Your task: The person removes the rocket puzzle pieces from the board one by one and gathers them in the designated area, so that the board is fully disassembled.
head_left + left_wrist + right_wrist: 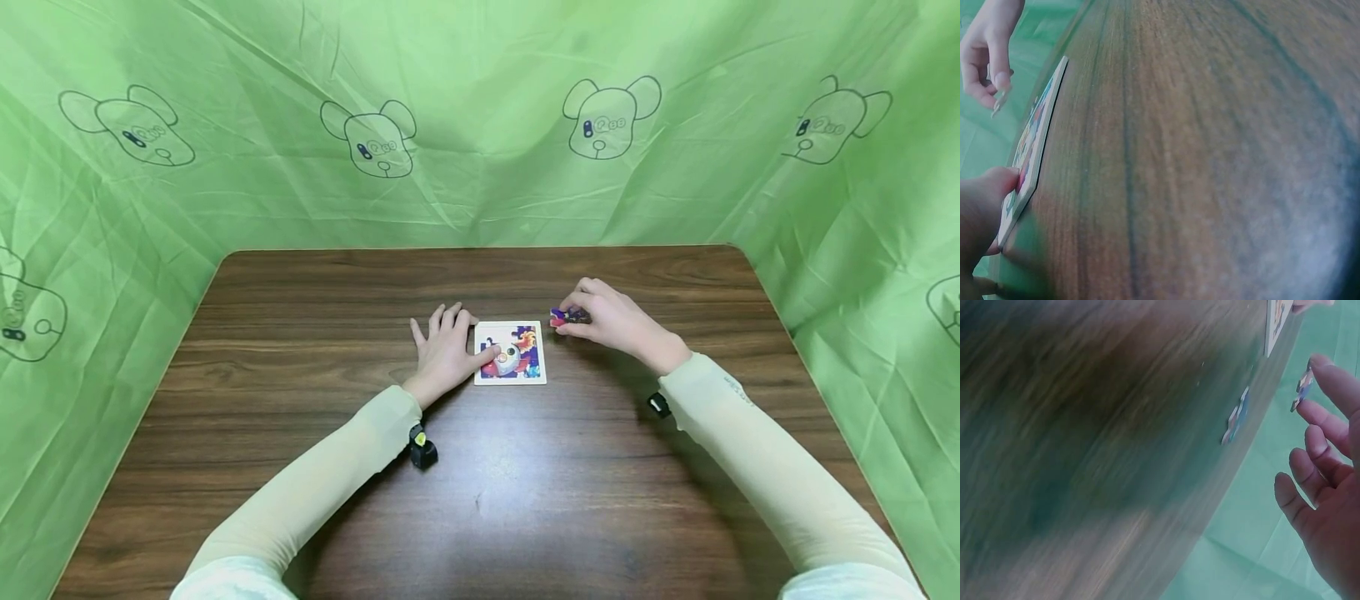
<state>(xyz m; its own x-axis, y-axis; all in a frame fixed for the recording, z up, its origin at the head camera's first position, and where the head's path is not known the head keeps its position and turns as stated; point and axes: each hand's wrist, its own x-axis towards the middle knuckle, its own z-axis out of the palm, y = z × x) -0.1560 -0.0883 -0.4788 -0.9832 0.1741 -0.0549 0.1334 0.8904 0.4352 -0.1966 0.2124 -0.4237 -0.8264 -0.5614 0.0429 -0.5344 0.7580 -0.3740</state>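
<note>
A square, white-framed picture puzzle (513, 382) lies on the table, showing a colourful cartoon print. My left hand (444, 354) rests at its left side, fingers spread, with the thumb touching the picture. Right of the puzzle, my right hand (611, 321) pinches a small purple and red jigsaw piece (557, 317) between thumb and index finger. The right wrist view shows this held piece edge-on above the table, the other fingers loosely bent. Below that hand another jigsaw piece (1235, 417) lies on the wood. The left thumb covers part of the picture.
The dark wooden table (480, 517) reaches its far edge not far beyond the hands. Green cloth (487, 192) printed with bear faces hangs behind and at both sides. A small black wrist camera (423, 452) sits on the left sleeve, another (658, 405) on the right.
</note>
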